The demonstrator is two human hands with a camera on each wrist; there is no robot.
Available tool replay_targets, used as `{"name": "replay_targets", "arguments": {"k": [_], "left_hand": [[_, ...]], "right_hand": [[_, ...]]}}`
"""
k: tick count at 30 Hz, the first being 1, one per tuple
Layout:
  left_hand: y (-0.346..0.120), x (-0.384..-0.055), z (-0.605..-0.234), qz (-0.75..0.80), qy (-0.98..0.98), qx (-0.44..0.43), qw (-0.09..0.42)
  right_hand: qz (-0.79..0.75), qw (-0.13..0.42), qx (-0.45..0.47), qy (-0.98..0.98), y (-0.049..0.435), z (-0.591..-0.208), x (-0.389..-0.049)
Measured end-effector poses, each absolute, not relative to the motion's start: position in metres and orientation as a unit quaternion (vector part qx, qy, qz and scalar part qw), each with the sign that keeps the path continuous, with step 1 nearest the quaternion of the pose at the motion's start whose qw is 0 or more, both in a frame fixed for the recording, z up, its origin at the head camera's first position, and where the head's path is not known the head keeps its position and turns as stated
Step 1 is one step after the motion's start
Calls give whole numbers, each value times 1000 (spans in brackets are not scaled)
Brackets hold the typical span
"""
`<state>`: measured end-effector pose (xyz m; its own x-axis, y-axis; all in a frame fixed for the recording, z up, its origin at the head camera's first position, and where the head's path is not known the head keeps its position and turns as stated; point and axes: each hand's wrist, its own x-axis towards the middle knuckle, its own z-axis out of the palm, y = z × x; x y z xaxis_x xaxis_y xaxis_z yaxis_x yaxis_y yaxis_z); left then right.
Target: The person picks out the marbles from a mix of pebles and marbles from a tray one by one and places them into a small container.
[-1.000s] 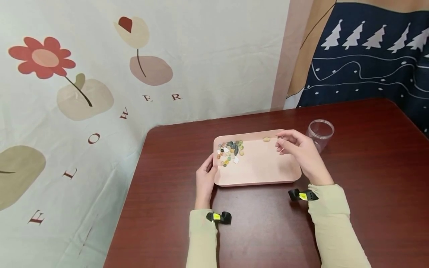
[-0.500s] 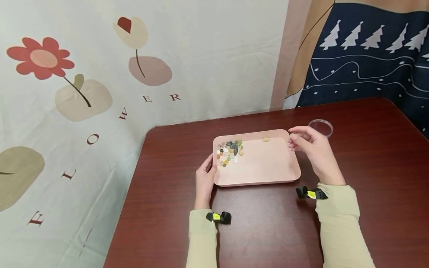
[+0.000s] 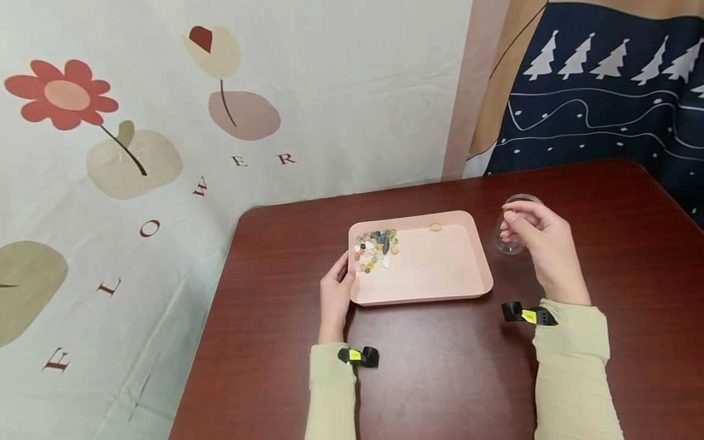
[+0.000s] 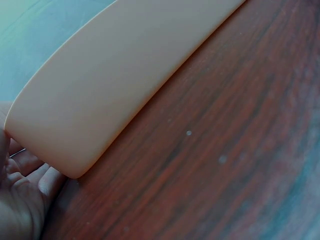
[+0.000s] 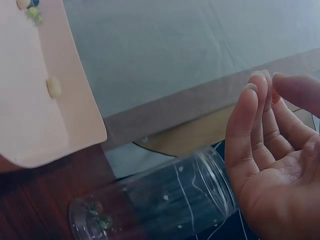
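My left hand (image 3: 335, 299) holds the left wall of a pink rectangular tray (image 3: 440, 269), thumb at the rim and fingers along the outside, as the left wrist view shows at the tray's corner. My right hand (image 3: 550, 244) is raised beside the mouth of a clear jar (image 3: 507, 245), right of the tray. Between its thumb and fingertips it pinches a small orange-red stone (image 5: 275, 97), mostly hidden by the fingers. Several small stones (image 5: 103, 221) lie at the jar's bottom. Many-coloured polished pebbles (image 3: 376, 247) are gathered at the tray's left end.
A lone yellowish pebble (image 3: 435, 227) lies by the tray's far wall. Everything stands on a dark red-brown wooden table (image 3: 275, 342). Behind it hang a pale flower-print cloth (image 3: 352, 91) and a navy cloth with white trees (image 3: 605, 110).
My right hand has moved right, from over the tray's right end to the jar's mouth, with its pinch kept. The left hand and tray stay where they were.
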<state>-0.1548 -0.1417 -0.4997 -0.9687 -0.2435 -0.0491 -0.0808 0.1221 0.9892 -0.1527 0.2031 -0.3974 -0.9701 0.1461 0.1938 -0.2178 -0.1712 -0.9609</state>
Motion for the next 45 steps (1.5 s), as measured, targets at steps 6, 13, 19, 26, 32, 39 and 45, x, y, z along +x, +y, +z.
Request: {"name": "replay_targets", "arguments": {"k": [6, 13, 19, 26, 32, 39, 45], "left_hand": [[-142, -154, -498, -659, -743, 108, 56], [-141, -154, -498, -659, -741, 115, 57], [-140, -153, -496, -654, -746, 113, 59], [-140, -153, -497, -649, -749, 117, 63], [-140, -153, -497, -650, -748, 114, 68], [-141, -154, -498, -648, -750, 116, 63], [-141, -155, -497, -651, -749, 112, 58]], "right_hand": [[772, 124, 20, -624, 208, -399, -152], [779, 133, 9, -612, 213, -401, -153], [788, 132, -14, -602, 216, -405, -154], [795, 133, -22, -591, 221, -409, -154], [801, 130, -25, -584, 224, -413, -156], [790, 117, -45, -600, 227, -416, -156], [778, 103, -57, -617, 228, -418, -157]]}}
